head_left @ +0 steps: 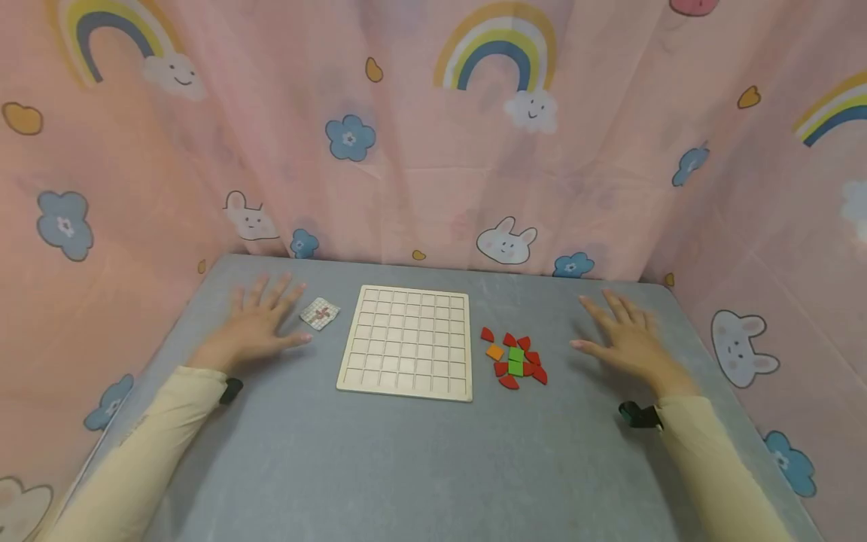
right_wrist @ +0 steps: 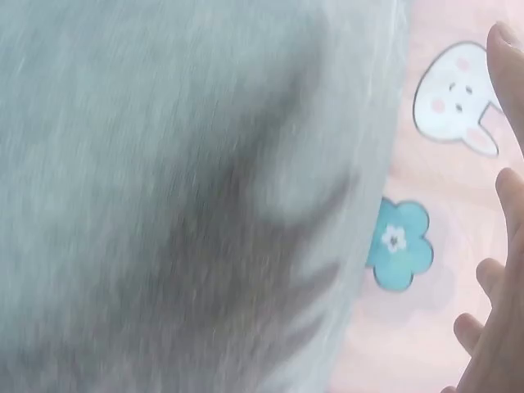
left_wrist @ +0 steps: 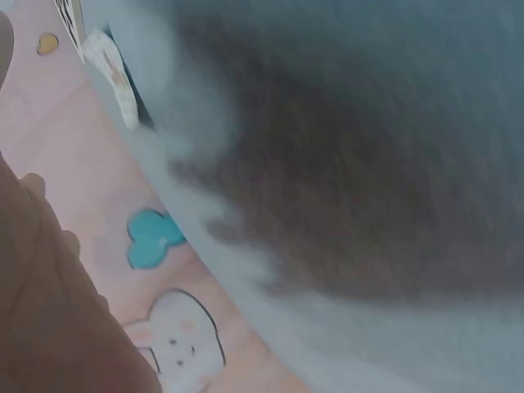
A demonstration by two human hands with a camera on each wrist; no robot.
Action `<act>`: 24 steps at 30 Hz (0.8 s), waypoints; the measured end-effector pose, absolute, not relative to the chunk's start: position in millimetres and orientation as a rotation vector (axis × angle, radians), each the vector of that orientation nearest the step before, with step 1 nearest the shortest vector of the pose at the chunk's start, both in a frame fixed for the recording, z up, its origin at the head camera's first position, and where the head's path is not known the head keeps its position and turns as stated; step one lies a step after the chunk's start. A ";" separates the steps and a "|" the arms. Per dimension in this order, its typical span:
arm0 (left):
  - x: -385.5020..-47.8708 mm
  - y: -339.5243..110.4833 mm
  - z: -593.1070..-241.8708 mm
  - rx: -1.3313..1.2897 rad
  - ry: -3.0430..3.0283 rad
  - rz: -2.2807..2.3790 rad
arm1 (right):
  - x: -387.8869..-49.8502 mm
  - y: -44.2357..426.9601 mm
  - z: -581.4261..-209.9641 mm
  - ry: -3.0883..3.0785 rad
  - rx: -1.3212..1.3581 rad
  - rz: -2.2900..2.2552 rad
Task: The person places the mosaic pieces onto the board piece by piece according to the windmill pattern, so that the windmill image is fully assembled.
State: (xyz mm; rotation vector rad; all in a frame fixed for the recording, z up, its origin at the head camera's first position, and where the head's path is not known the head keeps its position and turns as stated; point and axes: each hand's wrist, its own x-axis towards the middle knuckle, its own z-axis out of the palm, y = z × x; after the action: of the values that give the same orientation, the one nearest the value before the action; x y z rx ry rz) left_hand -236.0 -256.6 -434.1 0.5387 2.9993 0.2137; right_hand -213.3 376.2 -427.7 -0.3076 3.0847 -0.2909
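My left hand (head_left: 254, 329) hovers over the table's left side with fingers spread, holding nothing. Just right of its fingers lies a small crumpled sheet (head_left: 320, 313) printed with a grid and a reddish pattern. A pale square board (head_left: 409, 343) with a grid of shallow cells rests flat in the middle, no pieces on it. To its right is a loose cluster of red quarter-round pieces (head_left: 509, 382), two green squares (head_left: 516, 360) and an orange square (head_left: 495, 351). Farther right my right hand (head_left: 626, 339) is raised with fingers spread, apart from the pieces.
The grey table (head_left: 406, 467) runs back to a pink curtain (head_left: 420, 173) printed with rainbows, flowers and rabbits, which also hangs along both sides. A dark wrist device (head_left: 639, 415) sits at the right cuff, another (head_left: 232, 391) at the left. Both hands cast shadows on the table.
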 end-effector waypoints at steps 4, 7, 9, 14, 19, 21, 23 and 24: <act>-232.8 -244.3 -437.8 0.570 2.982 0.227 | -217.1 364.8 -429.1 3.080 -0.362 -0.292; -228.7 -233.0 -439.2 0.600 2.944 0.291 | -219.9 354.2 -430.7 3.082 -0.415 -0.312; -224.5 -224.9 -439.8 0.630 2.904 0.355 | -221.9 346.5 -431.9 3.070 -0.436 -0.340; -213.5 -208.1 -442.6 0.738 2.815 0.491 | -227.3 330.0 -437.5 3.044 -0.503 -0.455; -207.2 -198.7 -447.7 0.779 2.737 0.581 | -230.3 318.4 -441.5 2.970 -0.568 -0.612; -205.5 -196.1 -449.7 0.775 2.708 0.606 | -230.5 315.4 -442.2 2.934 -0.571 -0.671; -204.1 -193.6 -451.3 0.770 2.684 0.627 | -230.6 313.8 -443.1 2.906 -0.565 -0.715; -203.3 -192.5 -451.8 0.769 2.676 0.630 | -230.6 313.2 -443.7 2.896 -0.560 -0.729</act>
State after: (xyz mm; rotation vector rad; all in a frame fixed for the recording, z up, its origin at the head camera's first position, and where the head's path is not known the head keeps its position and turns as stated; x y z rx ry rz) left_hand -203.3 -192.5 -451.8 0.7690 2.6764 0.6305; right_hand -230.6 313.2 -443.7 -0.5596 2.8955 -0.7287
